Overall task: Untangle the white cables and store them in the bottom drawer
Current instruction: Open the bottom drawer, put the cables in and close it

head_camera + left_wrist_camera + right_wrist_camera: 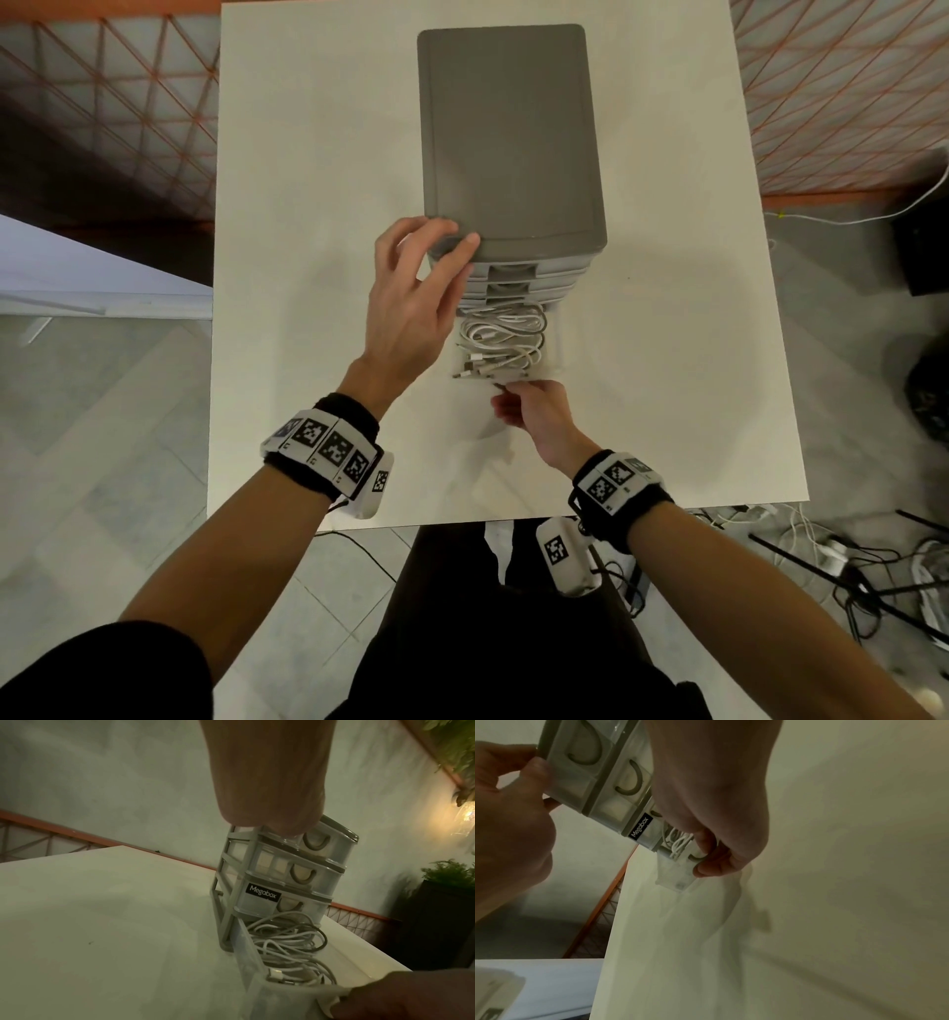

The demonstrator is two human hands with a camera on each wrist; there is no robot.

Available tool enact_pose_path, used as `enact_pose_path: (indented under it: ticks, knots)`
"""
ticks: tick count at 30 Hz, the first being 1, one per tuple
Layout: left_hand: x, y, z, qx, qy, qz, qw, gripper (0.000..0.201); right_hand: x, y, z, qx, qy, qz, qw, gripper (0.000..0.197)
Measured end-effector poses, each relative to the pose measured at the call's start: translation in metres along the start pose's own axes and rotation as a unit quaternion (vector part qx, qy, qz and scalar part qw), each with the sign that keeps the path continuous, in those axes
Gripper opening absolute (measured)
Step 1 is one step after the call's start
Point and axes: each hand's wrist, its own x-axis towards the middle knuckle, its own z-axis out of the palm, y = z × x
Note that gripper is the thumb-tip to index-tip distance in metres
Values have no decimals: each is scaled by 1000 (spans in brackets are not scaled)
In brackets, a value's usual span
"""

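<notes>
A grey drawer unit (508,133) stands on the white table (318,257). Its clear bottom drawer (557,354) is pulled out toward me, and coiled white cables (506,334) lie inside it. My left hand (411,308) holds the unit's top front-left corner, fingers over the lid and thumb down the side. My right hand (534,411) pinches the drawer's front handle (698,859). The left wrist view shows the cables (285,943) heaped in the drawer below the "Megabox" label (263,895). The upper drawers are pushed in.
An orange lattice screen (842,92) stands behind and beside the table. Loose cables and black stands (847,565) clutter the floor at the right. A dark planter with a plant (447,902) stands to the right. Bare tabletop surrounds the unit.
</notes>
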Motion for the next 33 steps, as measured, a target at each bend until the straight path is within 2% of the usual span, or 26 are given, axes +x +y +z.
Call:
enact_pose_path:
  ticks: [8, 16, 18, 20, 21, 22, 23, 24, 26, 27, 28, 30, 33]
  knots:
    - [0, -2, 2, -2, 16, 18, 1000, 20, 26, -32, 12, -15, 28, -8, 999, 18]
    - [-6, 0, 1, 6, 15, 7, 1000, 21, 28, -33, 14, -32, 20, -23, 999, 16]
    - [-3, 1, 0, 3, 13, 6, 1000, 21, 27, -35, 9, -55, 18, -21, 998, 16]
    - [-4, 5, -3, 8, 14, 0, 1000, 23, 19, -37, 0, -141, 27, -50, 988, 22]
    - [-7, 9, -5, 10, 13, -1, 1000, 25, 14, -35, -6, -217, 49, -97, 970, 24]
    - [-15, 13, -6, 9, 6, 3, 1000, 27, 8, -32, -12, -294, 82, -170, 937, 19]
    - [-25, 18, -5, 1, -10, 12, 1000, 30, 1, -30, -17, -353, 107, -263, 892, 9]
    - [-36, 23, -2, -11, -40, 25, 999, 31, -6, -27, -20, -398, 122, -357, 836, 11]
    - [-62, 29, 8, -22, -115, 46, 992, 32, -6, -23, -26, -462, 104, -490, 732, 36]
    - [-73, 30, 14, -18, -156, 41, 987, 36, -2, -22, -28, -485, 85, -517, 700, 46]
    - [-82, 29, 21, -8, -200, 23, 980, 43, 2, -22, -30, -508, 72, -523, 681, 55]
    - [-93, 24, 31, 29, -282, -18, 959, 59, 7, -23, -35, -556, 55, -490, 669, 67]
    - [-96, 17, 39, 63, -352, -45, 933, 72, 7, -27, -38, -609, 36, -441, 658, 75]
